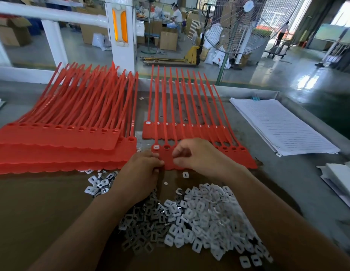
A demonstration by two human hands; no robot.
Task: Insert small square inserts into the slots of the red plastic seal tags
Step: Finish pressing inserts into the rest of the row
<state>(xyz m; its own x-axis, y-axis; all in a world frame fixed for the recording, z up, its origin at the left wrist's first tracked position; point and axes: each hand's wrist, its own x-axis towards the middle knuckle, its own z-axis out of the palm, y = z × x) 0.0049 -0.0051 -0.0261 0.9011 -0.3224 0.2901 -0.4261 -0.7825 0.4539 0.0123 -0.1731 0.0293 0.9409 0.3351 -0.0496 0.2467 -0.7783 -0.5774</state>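
- Hands meet over the front strip of red seal tags [238, 159], at its left end.
- Left hand [139, 173]: fingers curled, tips on the strip's near edge. Can't tell if it pinches anything.
- Right hand [199, 155]: index finger and thumb curled toward each other just above the strip. Can't tell if an insert sits between them.
- Leftmost slot of the front strip holds a white insert [156, 147]; the empty slot [167, 147] next to it is just beside the right index finger.
- Rear strip [150, 133] lies behind, partly under the front one, with its slots filled.
- Pile of square inserts [199, 218] is on the bench [33, 202] between the forearms; one loose insert [184, 175] is near the right wrist.
- Stack of tag strips [52, 145] sits to the left, lined paper [277, 124] to the right.
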